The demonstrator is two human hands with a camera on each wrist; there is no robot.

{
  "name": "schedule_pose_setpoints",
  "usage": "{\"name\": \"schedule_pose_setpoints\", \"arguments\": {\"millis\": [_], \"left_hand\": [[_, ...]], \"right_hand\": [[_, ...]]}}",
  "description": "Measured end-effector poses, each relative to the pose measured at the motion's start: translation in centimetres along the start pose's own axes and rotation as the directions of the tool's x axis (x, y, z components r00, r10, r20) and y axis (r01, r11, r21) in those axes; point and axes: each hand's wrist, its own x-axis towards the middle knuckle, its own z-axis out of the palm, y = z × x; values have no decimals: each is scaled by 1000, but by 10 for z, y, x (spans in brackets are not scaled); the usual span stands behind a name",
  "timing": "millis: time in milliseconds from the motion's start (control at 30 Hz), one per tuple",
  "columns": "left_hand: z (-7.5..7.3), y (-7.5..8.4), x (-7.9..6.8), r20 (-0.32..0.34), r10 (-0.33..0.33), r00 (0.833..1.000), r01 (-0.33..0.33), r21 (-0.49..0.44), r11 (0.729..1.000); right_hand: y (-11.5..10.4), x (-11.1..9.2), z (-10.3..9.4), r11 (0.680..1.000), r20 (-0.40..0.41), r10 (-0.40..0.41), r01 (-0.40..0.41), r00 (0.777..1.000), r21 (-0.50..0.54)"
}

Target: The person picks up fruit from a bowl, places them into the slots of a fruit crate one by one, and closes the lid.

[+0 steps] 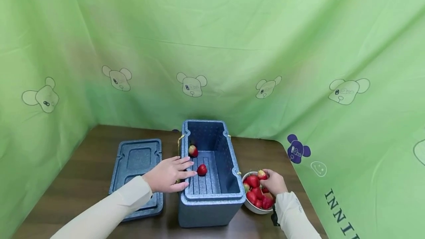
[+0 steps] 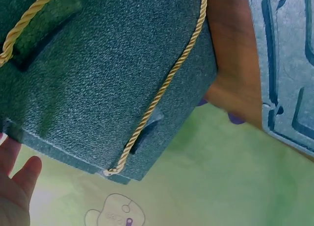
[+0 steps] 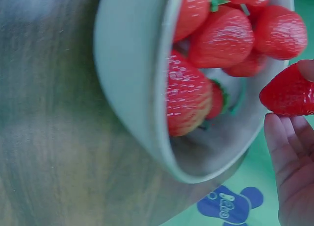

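"Looking from the head camera, how are the hands placed?"

"Well apart. The right hand pinches a strawberry over the bowl, among more fruit. The left hand lies with fingers spread over the left rim of the blue box. Inside, a pale-topped strawberry sits by the left wall and a red strawberry on the floor."

"And the left wrist view?"

"The box's side with its yellow rope, fingertips near the rim. I can't tell whether they press; a light touch should be enough to steady the box."

"What about the right wrist?"

"The pinched strawberry shows near the bowl's edge, fingertips against it. I'd hold it gently, since squeezing might make it slip, and lift it well clear of the rim before moving sideways."
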Motion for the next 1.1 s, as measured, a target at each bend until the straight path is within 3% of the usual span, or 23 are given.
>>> {"name": "schedule_pose_setpoints", "arguments": {"millis": [133, 300, 467, 667, 900, 1100], "left_hand": [[-2, 0, 2, 17, 5, 1000, -5, -24, 1000], [6, 1, 0, 3, 27, 1000, -27, -53, 998], [7, 0, 0, -25, 34, 999, -36, -57, 998], [9, 2, -2, -24, 26, 999, -29, -103, 994], [11, 2, -4, -126, 46, 991, -56, -77, 995], [5, 1, -4, -66, 18, 998, -25, -99, 995]], "right_hand": [[-10, 1, -7, 999, -20, -10, 11, 1000, 34], [-25, 3, -16, 995, -20, -1, 3, 1000, 100], [-40, 10, -29, 994, -70, -82, 87, 994, 72], [-53, 13, -47, 987, -100, -104, 115, 989, 110], [-67, 21, -62, 951, -89, -172, 189, 981, 246], [-83, 28, -67, 945, -71, -208, 219, 976, 242]]}}
